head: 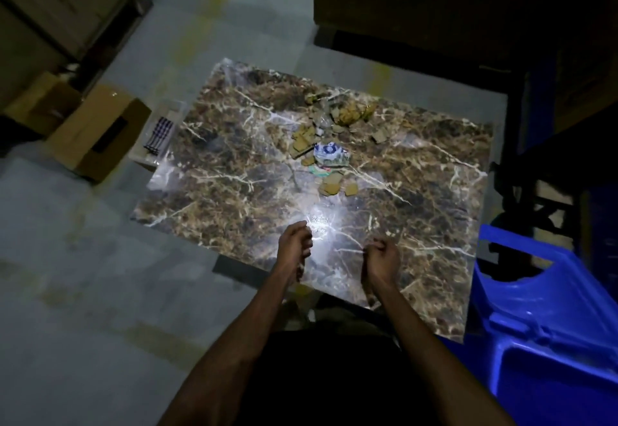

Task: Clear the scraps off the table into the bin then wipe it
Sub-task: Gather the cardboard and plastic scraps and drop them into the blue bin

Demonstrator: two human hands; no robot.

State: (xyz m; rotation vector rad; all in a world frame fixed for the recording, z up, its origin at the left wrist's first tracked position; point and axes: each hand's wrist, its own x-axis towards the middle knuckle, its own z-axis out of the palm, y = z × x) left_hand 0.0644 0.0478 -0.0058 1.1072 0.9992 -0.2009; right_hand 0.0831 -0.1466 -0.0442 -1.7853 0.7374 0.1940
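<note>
Scraps [329, 138] lie mid-table [214, 171], chair [548, 312] at its right, cardboard box [100, 134] left.

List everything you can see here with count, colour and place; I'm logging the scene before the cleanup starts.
marble table: one, brown with white veins, centre.
cardboard scraps: many, tan, scattered over the table's far middle.
crumpled wrapper: one, white and blue, among the scraps.
blue plastic chair: one, right of the table.
cardboard box: one, brown, on the floor left of the table.
checked cloth: one, dark and white, in a pale tray by the table's left edge.
bin: none that I can identify for sure.
left hand: fingers loosely curled, holding nothing, over the table's near edge.
right hand: loosely curled, seemingly holding nothing, over the near edge.
</note>
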